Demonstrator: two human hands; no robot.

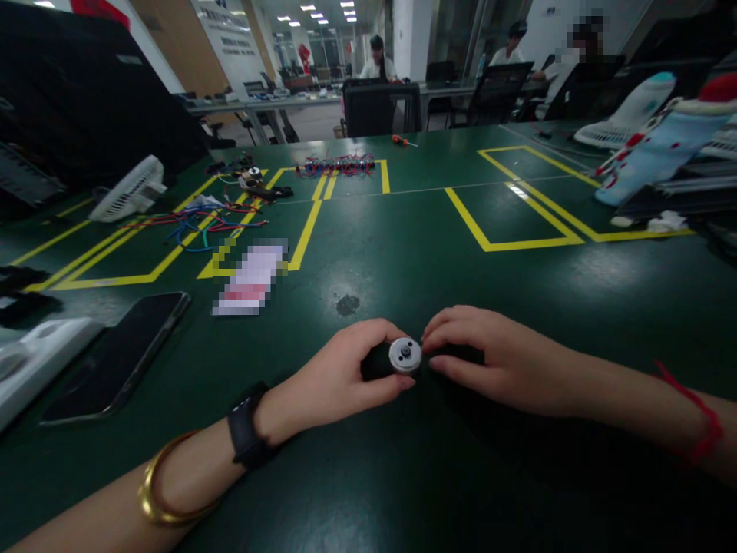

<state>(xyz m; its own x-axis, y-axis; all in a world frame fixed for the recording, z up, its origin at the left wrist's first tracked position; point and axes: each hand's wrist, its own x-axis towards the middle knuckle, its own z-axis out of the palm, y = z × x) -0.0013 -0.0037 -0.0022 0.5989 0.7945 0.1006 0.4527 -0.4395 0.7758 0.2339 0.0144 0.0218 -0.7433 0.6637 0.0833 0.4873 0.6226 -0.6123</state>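
Observation:
A small round motor (405, 354) with a silver end face stands upright on the green table, its shaft end facing up. My left hand (357, 369) is closed around it, the thumb on the near side and the forefinger on the far side. Just to the right, my right hand (495, 357) rests low over the table with thumb and fingers apart, holding nothing. Its fingertips are close to the motor; whether they touch it I cannot tell.
Left lie a dark phone (123, 357), a white power strip (46, 361), a blurred-out card (253, 278) and loose wires (201, 223). More wiring (339, 165) and a screwdriver (404, 141) lie farther back. A blue bottle (656, 153) stands right. People sit beyond the table.

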